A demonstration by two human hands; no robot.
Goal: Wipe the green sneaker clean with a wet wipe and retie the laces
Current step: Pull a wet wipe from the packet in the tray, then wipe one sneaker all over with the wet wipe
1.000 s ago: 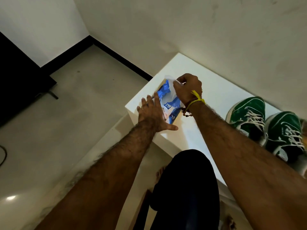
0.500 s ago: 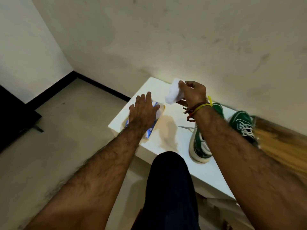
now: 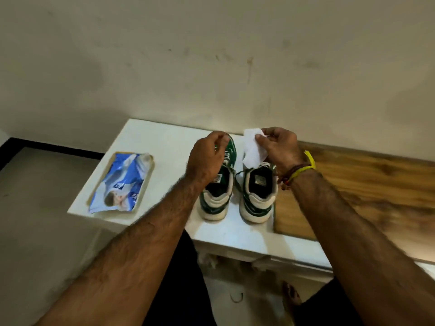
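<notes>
Surface: I see a white bench point(image 3: 164, 147) set against the wall, its near edge facing me; on its right part lies a wood-grain board point(image 3: 367, 189), its left edge just beside the right shoe.
Room: a plain off-white wall point(image 3: 211, 55) with faint smudges and streaks; grey floor point(image 3: 42, 208) to the left, with a black skirting strip point(image 3: 58, 149) along the wall's base.
Shoes: two green sneakers with white heels stand side by side on the bench, heels toward me. The left shoe point(image 3: 217, 196) is partly under my left hand; the right shoe point(image 3: 257, 191) sits next to the board.
Laces: a loose dark lace point(image 3: 237, 184) lies between the two shoes.
Wipe: a white wipe point(image 3: 253, 147) hangs above the right shoe's front.
Right hand: my right hand point(image 3: 280, 147) pinches the wipe between thumb and fingertips; beaded and yellow bands point(image 3: 301, 168) sit on the wrist.
Left hand: my left hand point(image 3: 207, 158) is over the left shoe's front, fingers curled down; I cannot tell whether they grip it.
Pack: the blue wipe pack point(image 3: 122, 182) lies flat near the bench's left end, well apart from the shoes.
Below: dark shorts and a bare foot point(image 3: 292, 295) on the floor.
</notes>
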